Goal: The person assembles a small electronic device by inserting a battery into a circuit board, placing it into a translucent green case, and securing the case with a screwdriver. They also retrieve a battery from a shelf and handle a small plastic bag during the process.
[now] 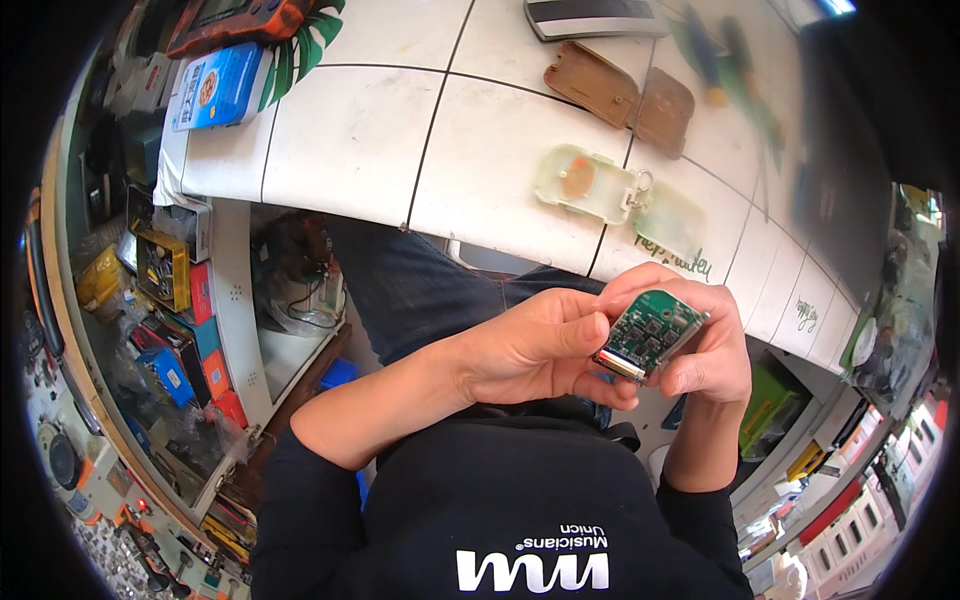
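A green circuit board (pixel 655 328) with small chips and a rounded end is held up in front of my body, just off the table's near edge. Along its lower edge lies a shiny silver cylindrical part (pixel 621 364). My left hand (pixel 550 345) grips the board's left side between thumb and fingers. From the right, my right hand (pixel 718 340) curls its fingers and thumb around the other side. On the table beyond lies an opened translucent pale green plastic case (pixel 603 206), with a small metal ring near its hinge side. Two brown shell halves (pixel 592 83) lie behind it.
The white tiled table (pixel 340 140) spans the far side. A blue box (pixel 215 88) and an orange-framed device (pixel 240 22) stand at its far left. Blurred hand tools (pixel 735 70) lie far right. Crowded shelves (pixel 165 300) flank my left; more goods sit at right.
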`<state>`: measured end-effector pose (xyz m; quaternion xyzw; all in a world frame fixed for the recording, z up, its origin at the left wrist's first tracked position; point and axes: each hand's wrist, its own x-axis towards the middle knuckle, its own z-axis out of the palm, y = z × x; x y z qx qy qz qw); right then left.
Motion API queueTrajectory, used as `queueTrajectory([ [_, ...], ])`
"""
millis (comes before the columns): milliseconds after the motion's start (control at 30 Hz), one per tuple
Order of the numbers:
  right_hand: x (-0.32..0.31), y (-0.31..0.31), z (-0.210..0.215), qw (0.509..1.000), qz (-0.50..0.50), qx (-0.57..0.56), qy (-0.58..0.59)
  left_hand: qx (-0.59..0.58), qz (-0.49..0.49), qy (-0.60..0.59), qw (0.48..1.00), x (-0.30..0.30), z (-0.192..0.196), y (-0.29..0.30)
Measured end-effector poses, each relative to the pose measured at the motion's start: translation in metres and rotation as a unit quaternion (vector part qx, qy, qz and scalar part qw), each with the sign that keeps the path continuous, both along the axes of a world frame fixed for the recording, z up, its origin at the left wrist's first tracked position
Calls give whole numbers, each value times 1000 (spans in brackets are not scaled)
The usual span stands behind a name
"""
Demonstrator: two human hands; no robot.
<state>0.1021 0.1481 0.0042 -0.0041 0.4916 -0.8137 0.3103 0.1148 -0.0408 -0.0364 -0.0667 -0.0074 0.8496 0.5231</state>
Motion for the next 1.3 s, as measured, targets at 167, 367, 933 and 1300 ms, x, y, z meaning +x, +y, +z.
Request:
queueTrajectory([
  [167,-13,-8,0,998,24,1,60,26,19,-11,999,-2,2,0],
  [367,-27,-12,42,963,-114,201,136,-179,2,127,976,-13,21,-31],
  [933,-51,-49,24,672,29,603,429,-580,244,706,325,-75,4,-43],
  [1300,-52,-43,22,692,12,592,414,-568,235,728,302,-84,3,-38],
])
